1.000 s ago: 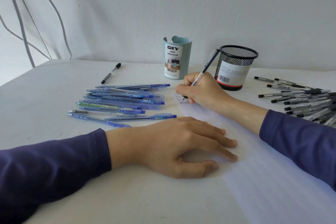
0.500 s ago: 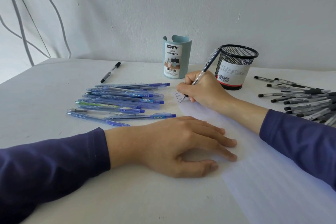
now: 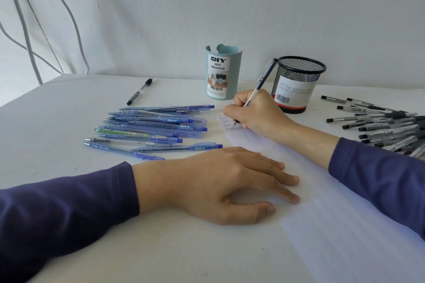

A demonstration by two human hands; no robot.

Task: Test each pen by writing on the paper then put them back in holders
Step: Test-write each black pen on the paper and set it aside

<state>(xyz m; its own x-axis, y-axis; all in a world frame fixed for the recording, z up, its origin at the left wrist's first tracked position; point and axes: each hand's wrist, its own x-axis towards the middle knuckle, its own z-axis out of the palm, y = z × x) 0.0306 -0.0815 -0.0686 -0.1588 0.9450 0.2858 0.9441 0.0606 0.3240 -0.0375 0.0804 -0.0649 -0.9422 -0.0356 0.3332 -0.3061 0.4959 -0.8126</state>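
White paper lay under my left fingers, spread flat to pin it. My right fingers pinched a pen, tip writing a fourth "Test". Next, I judged, it needed lifting into the mesh holder just behind them.

A: Vantage?
B: Head-worn, wide-angle. Faces forward and down across the table, from the person's own seat.
A: How near?
B: Close. Left sleeve and right sleeve enter at the bottom corners. Left hand fills the lower middle; right hand with its pen sits just beyond, mid-frame.
A: Far limit?
B: White wall, rising behind the blue holder and mesh holder.
A: Sides?
B: Table's far edge dips toward the left. The right border cuts through the black pens.
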